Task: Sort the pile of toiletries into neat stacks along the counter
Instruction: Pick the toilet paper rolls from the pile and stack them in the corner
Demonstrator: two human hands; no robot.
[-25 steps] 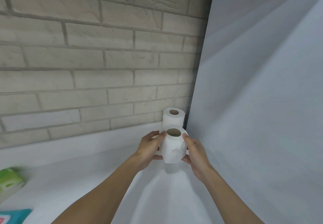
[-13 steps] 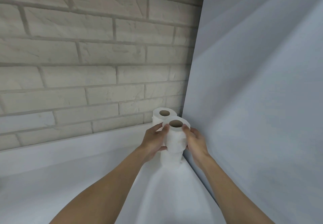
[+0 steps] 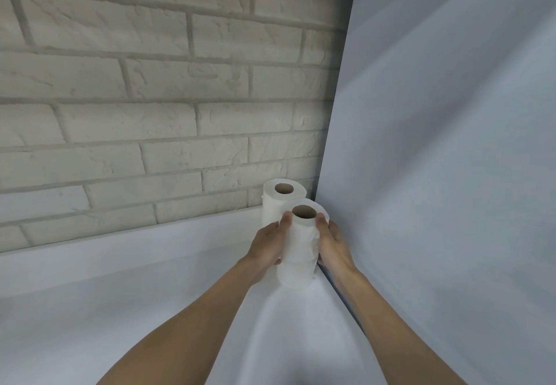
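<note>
A white toilet roll [image 3: 301,234] stands upright with its cardboard core facing up, held between both my hands. My left hand [image 3: 267,246] grips its left side and my right hand [image 3: 332,243] grips its right side, thumbs at the top rim. It appears to sit on a second white roll [image 3: 296,278] that stands on the counter [image 3: 150,294]. Right behind, in the corner, another white roll [image 3: 279,196] stands upright, its lower part hidden by my left hand and the held roll.
A pale brick wall [image 3: 150,114] runs along the back of the counter. A plain white panel [image 3: 451,174] closes off the right side, right beside my right hand. The counter stretches out to the left.
My hands carried the roll forward and down into the corner, from mid-air onto the roll beneath it. The view moved closer; the green and blue packs at the left left the frame.
</note>
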